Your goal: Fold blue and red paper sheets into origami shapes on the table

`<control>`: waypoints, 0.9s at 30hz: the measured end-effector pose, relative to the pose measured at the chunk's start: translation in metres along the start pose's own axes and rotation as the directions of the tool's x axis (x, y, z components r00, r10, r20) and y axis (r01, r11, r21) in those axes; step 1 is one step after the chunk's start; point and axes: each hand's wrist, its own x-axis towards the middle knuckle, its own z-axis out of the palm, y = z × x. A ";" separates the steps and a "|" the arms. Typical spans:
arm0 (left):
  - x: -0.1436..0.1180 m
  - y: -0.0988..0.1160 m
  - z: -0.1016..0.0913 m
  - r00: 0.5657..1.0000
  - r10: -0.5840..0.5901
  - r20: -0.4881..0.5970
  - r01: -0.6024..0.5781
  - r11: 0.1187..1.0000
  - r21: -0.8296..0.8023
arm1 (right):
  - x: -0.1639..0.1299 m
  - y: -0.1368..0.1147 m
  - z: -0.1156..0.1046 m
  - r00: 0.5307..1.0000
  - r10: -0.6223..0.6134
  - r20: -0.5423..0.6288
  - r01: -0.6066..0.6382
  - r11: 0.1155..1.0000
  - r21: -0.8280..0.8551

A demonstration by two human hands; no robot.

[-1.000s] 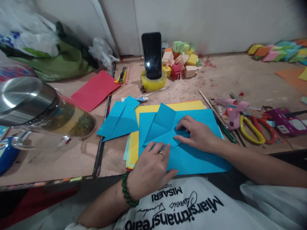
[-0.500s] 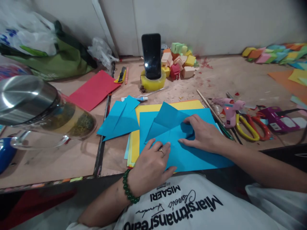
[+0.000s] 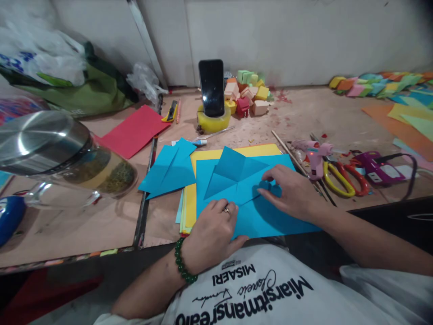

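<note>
Right now my left hand (image 3: pixel 211 237) lies flat, fingers together and spread down, on the near left part of the blue sheet (image 3: pixel 267 216), pinning it to the bench (image 3: pixel 338 122). It presses and clamps nothing. My right hand (image 3: pixel 292 194) rests to the right of the folded flap (image 3: pixel 233 176), with thumb and forefinger drawn close at the flap's right-hand point. Whether they pinch the paper's edge or only press it down I cannot tell, since the fingertips cover that spot.

The blue sheet sits straight in front of me, on top of a yellow stack (image 3: pixel 203 155), its long side running left to right along the bench's near edge. The flap is a triangle folded over the upper left half. Its crease runs across from left to right, and its peak points away from me. So the flap lies between my two hands: just beyond the fingers of the left, and to the left of the right one's grip. The right hand is nearer the flap's free corner, and the left is nearer its lower left edge.

Off to the left, just beside the stack, lies another folded blue piece (image 3: pixel 169 169). The glue gun (image 3: pixel 313 155) and the scissors (image 3: pixel 341 178) lie to the right, near my right wrist but apart from the sheet.
</note>
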 end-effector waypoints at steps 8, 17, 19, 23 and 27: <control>-0.003 0.005 0.004 0.995 0.007 -0.101 -0.003 0.999 0.035 | 0.020 -0.033 0.009 0.954 -0.052 0.294 0.040 0.998 0.049; -0.007 0.005 0.003 0.998 -0.024 -0.060 0.025 0.999 0.023 | 0.019 -0.014 -0.005 0.924 0.097 0.370 -0.070 0.994 -0.087; -0.008 0.004 0.004 0.998 -0.022 -0.055 0.023 1.000 0.015 | 0.018 -0.003 -0.009 0.922 0.133 0.364 -0.103 0.990 -0.102; -0.009 0.004 0.004 0.999 -0.027 -0.035 0.028 1.000 0.010 | 0.018 0.012 -0.023 0.911 0.165 0.378 -0.112 0.981 -0.159; -0.008 0.005 0.004 0.999 -0.029 -0.022 0.029 0.999 0.023 | 0.014 -0.002 -0.024 0.980 -0.026 0.199 0.063 0.981 -0.181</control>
